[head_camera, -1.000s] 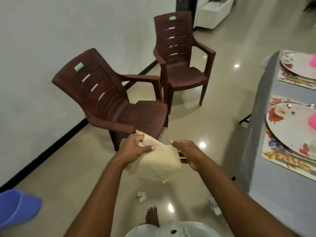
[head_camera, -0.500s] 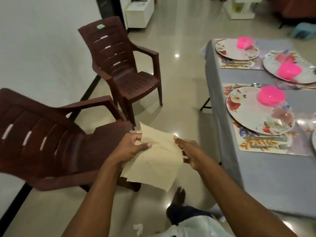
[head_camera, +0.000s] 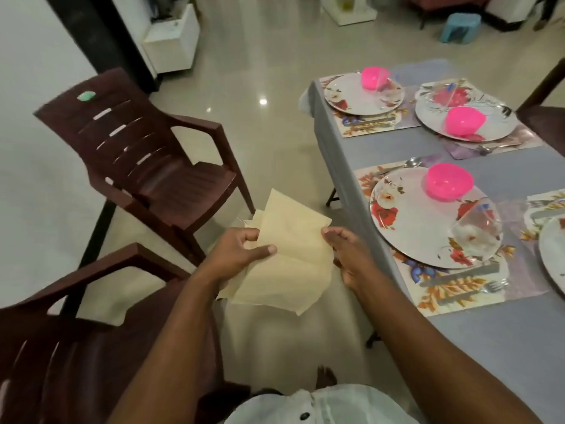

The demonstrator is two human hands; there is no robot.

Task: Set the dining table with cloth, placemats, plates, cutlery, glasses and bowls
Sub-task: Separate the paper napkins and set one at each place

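Both hands were out in front holding a small stack of cream-coloured napkins (head_camera: 287, 255) in the air above the floor, between the chairs and the table. The left hand (head_camera: 237, 255) had its thumb pressed across the top sheet with the fingers curled under the stack, and the right hand (head_camera: 348, 255) pinched the opposite edge, fingers folded round it. The dining table (head_camera: 504, 347), off to the right, already had a grey-blue tablecloth (head_camera: 397, 148) on it, and the nearest floral placemat (head_camera: 452, 289) carried a flowered plate (head_camera: 419, 221) with a pink bowl (head_camera: 449, 181) on the far side of it and a clear glass (head_camera: 477, 231) tipped on the plate's right side. A fork (head_camera: 496, 284) and what looked like a knife lay on the mat's near edge, though that part was pretty blurry. Further back were two more plates with pink bowls. Two brown plastic chairs (head_camera: 146, 154) stood on the left, one close by and one further along the wall.
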